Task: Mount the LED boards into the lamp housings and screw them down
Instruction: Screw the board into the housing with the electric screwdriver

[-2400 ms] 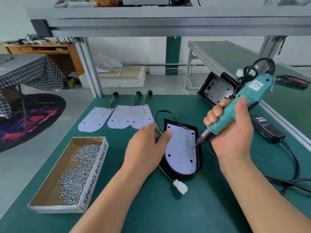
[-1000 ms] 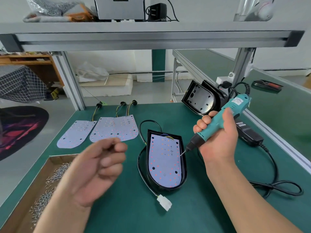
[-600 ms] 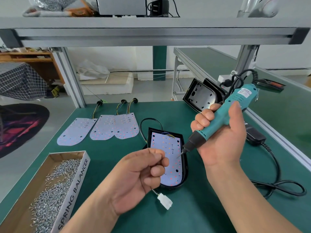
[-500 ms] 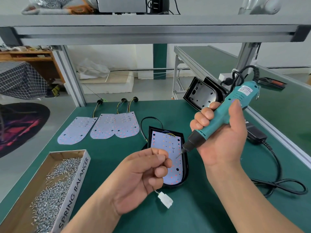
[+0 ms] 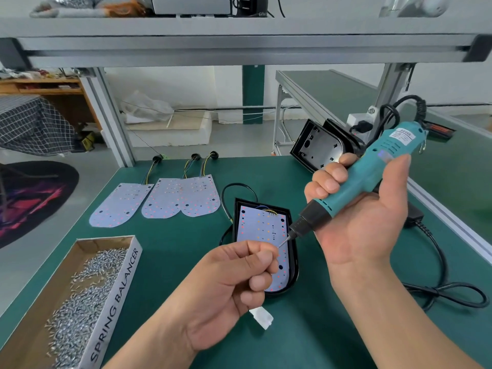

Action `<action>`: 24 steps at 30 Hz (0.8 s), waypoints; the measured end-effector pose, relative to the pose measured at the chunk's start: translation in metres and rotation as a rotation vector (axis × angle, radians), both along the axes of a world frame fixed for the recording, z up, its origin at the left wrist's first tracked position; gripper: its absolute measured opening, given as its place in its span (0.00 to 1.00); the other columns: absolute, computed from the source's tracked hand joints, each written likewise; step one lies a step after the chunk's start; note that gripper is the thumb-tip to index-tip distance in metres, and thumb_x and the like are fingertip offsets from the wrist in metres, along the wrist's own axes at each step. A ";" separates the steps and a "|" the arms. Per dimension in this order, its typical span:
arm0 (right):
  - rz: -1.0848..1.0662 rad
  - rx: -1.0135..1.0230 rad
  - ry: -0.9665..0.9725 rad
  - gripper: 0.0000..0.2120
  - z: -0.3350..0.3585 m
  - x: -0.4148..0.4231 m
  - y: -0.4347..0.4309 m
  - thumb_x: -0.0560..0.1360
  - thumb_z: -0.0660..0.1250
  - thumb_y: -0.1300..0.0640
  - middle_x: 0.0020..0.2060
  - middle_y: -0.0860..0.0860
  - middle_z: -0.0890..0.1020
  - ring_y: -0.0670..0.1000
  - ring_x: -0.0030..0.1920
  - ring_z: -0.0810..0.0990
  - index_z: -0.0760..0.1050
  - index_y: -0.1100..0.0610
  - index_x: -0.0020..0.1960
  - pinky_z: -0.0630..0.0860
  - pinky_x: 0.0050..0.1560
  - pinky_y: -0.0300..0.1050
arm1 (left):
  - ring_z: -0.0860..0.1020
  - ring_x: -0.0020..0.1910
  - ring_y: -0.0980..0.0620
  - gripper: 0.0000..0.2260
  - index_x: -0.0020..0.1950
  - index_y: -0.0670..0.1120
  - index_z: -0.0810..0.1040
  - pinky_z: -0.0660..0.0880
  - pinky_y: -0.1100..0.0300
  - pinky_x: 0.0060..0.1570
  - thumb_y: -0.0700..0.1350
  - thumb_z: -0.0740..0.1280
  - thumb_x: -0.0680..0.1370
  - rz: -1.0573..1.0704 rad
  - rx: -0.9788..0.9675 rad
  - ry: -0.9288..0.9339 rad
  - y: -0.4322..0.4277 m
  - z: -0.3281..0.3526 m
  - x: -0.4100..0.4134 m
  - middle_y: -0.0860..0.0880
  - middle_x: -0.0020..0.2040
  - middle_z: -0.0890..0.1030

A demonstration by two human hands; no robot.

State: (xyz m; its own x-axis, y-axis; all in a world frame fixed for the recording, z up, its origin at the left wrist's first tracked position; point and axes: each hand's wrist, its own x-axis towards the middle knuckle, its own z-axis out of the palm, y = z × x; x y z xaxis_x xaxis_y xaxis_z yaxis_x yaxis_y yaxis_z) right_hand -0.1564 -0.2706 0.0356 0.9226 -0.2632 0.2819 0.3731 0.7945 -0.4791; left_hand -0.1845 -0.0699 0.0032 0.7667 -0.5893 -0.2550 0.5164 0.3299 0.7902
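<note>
While both hands hover above the green-matted workbench (image 5: 170, 262), I judge no screw is being driven yet. At lower left sits the long brown cardboard box (image 5: 117, 307) heaped with loose silver screws. Left of centre, three spare white round-ended LED boards (image 5: 159, 198) lie side by side, and empty black housings (image 5: 319, 147) lean at upper right.

At centre lies the black plastic lamp housing (image 5: 294, 262) with its white LED board (image 5: 261, 227) seated inside.

My right hand (image 5: 367, 217) is wrapped round the teal electric screwdriver (image 5: 372, 171), bit angled down-left over the board. My left hand (image 5: 234, 272) is curled, thumb and forefinger pinched at the bit's tip on what I take to be a small screw (too tiny for me to see). A white plastic connector (image 5: 262, 318) lies below the housing.

If the screw sits crooked on the bit, it could drop among the LEDs. With neither hand steadying the housing, a hard push could skate the bit across the board.
</note>
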 end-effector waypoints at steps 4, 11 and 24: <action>-0.008 -0.018 0.003 0.25 0.001 -0.003 0.001 0.83 0.60 0.33 0.39 0.50 0.72 0.50 0.36 0.70 0.74 0.56 0.49 0.71 0.39 0.43 | 0.74 0.31 0.54 0.04 0.48 0.41 0.87 0.70 0.65 0.26 0.39 0.75 0.74 0.004 0.004 0.005 -0.001 -0.001 -0.002 0.42 0.44 0.80; -0.015 -0.046 0.015 0.26 0.000 -0.005 0.006 0.83 0.59 0.32 0.38 0.50 0.72 0.50 0.35 0.69 0.73 0.55 0.49 0.71 0.39 0.43 | 0.80 0.36 0.53 0.02 0.49 0.40 0.88 0.75 0.65 0.29 0.36 0.77 0.77 0.039 -0.033 0.031 0.000 -0.002 -0.001 0.40 0.47 0.83; -0.042 -0.077 -0.017 0.27 0.000 -0.007 0.009 0.82 0.58 0.31 0.37 0.51 0.72 0.51 0.35 0.69 0.73 0.56 0.49 0.71 0.38 0.45 | 0.88 0.44 0.47 0.03 0.43 0.43 0.88 0.83 0.61 0.32 0.36 0.76 0.73 0.130 -0.068 0.103 -0.005 -0.001 -0.004 0.37 0.50 0.86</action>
